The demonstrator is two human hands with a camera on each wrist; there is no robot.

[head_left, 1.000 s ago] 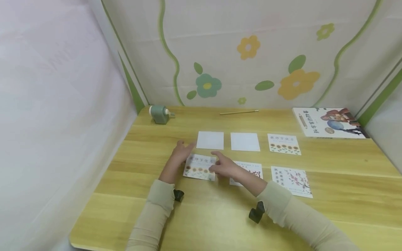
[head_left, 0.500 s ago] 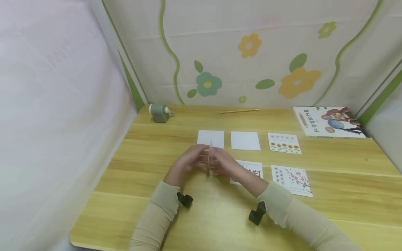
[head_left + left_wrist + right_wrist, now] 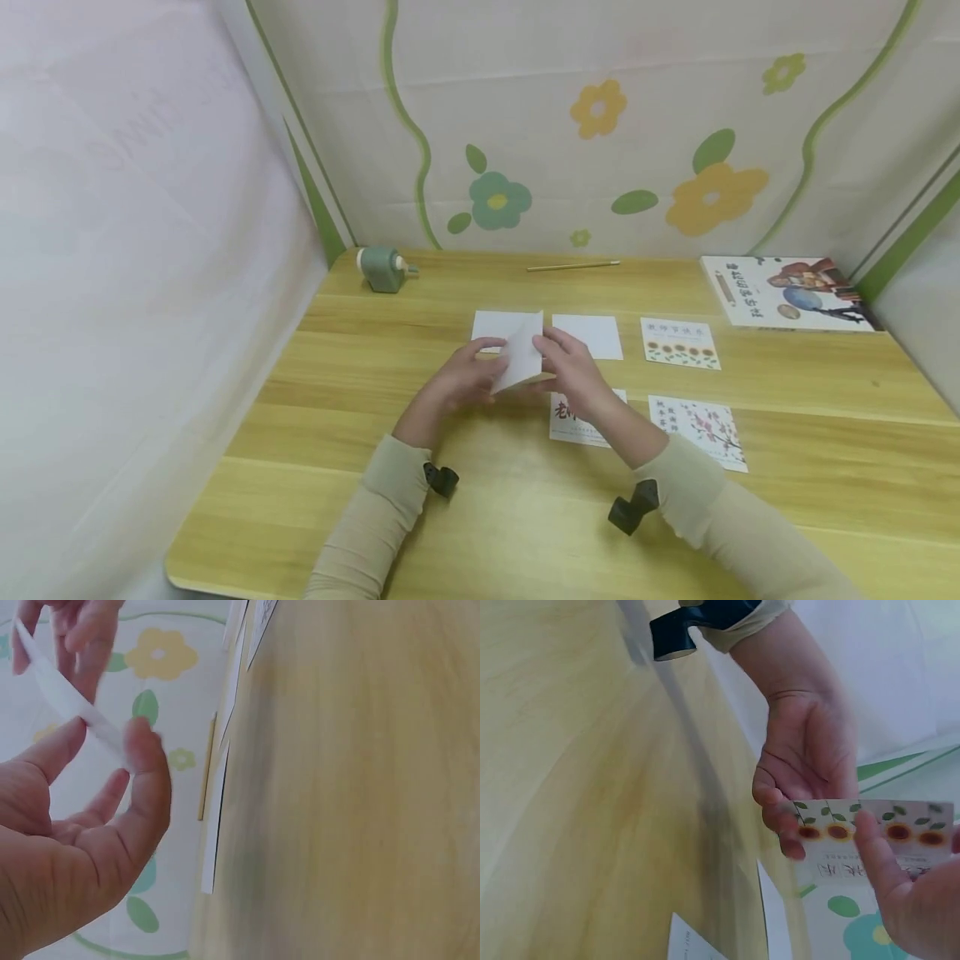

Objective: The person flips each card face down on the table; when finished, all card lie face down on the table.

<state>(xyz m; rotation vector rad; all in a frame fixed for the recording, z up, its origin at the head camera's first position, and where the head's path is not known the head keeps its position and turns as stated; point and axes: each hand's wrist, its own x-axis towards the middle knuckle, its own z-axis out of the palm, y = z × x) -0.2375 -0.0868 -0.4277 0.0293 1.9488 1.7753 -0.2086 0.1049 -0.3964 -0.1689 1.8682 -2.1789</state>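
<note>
A small sunflower card (image 3: 829, 862) is up off the table between my two hands. In the head view its plain white back (image 3: 525, 350) shows, tilted. My left hand (image 3: 467, 377) pinches its left edge; in the left wrist view the thumb and fingers (image 3: 150, 787) meet the card. From the other side my right hand (image 3: 577, 371) holds it with thumb and fingers. Just beyond lie two blank white cards, one (image 3: 491, 322) partly covered by the held card, the other (image 3: 600, 337) beside my right hand. A red-lettered card (image 3: 570, 429) lies partly under my right wrist.
To the right lie another sunflower card (image 3: 678, 343) and a pink blossom card (image 3: 705, 429). A green bottle (image 3: 382, 269) stands at the back left. A thin stick (image 3: 573, 267) lies at the back, and an illustrated book (image 3: 787, 292) at the back right.
The sunflower card has come up off the table into both hands. It stood edge-on half a second ago; now its blank back faces up and toward me, slightly farther right.
</note>
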